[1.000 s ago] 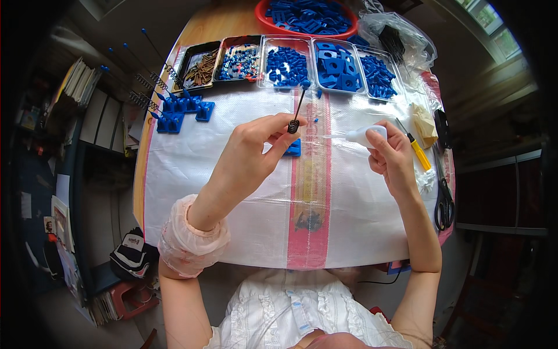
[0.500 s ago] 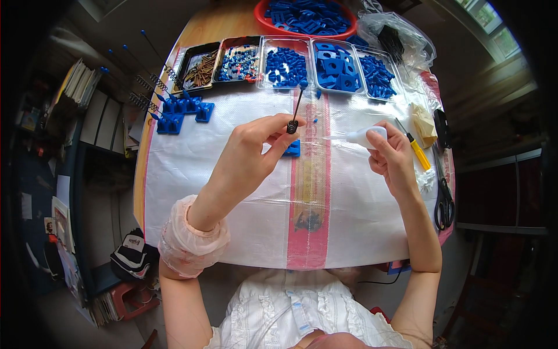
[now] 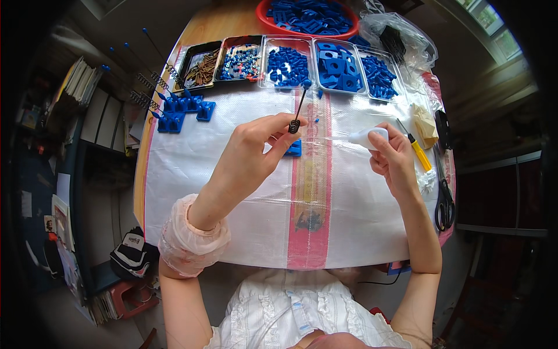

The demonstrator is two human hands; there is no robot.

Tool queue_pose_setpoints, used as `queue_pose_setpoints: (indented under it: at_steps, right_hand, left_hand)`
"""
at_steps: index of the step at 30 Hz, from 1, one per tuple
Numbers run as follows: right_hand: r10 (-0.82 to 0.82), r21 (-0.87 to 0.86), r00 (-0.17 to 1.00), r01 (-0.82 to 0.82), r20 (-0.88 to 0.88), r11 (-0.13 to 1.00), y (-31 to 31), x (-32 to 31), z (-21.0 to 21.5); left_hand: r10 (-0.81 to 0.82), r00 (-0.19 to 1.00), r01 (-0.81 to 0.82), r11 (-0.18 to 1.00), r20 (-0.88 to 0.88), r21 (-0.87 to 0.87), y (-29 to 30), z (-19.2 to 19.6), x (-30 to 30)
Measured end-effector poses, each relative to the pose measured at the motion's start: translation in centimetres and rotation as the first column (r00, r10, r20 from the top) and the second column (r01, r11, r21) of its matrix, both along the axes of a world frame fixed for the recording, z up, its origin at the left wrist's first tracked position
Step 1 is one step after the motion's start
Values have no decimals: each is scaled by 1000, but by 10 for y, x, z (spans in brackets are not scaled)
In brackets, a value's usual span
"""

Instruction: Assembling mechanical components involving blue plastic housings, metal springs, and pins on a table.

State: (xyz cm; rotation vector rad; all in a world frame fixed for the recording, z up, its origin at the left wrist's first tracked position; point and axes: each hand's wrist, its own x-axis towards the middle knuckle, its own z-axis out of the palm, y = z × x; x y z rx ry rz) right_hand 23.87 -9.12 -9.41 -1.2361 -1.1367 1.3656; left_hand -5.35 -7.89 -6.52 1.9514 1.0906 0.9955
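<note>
Over the middle of the table, my left hand [image 3: 261, 142] pinches a black coil spring [image 3: 294, 126] between thumb and fingers. From the spring a thin dark rod rises, slightly tilted, with a blue tip [image 3: 306, 84] at its upper end. Just beyond my left thumb lies a blue plastic piece [image 3: 295, 148], partly hidden by the hand. To the right, my right hand [image 3: 390, 152] is closed around a small white squeeze bottle [image 3: 372, 138], its narrow nozzle pointing left toward the spring. The bottle and spring are apart.
Assembled blue bases with springs and rods [image 3: 180, 107] stand at the left. Along the back sit trays of brass screws [image 3: 203, 68], nuts [image 3: 239, 63] and blue parts [image 3: 337, 67], before a red basin [image 3: 261, 23]. A yellow-handled screwdriver [image 3: 421, 154] and scissors [image 3: 445, 206] lie right.
The view has shifted very slightly. Both hands keep their holds on the spring and the bottle, with almost no movement.
</note>
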Motion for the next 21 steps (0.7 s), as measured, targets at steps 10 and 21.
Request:
queue_pose_setpoints:
  at_steps: [10,21]
  right_hand:
    - [-7,-14,1000,7,-9,1000,0,-1,0]
    - [4,-23,999,-5,-38,1000,0,1,-3]
  left_hand:
    - [-13,1000,14,1000,-25,10,0,2,-1]
    - [-13,1000,13,1000,-29,14,0,1,-1]
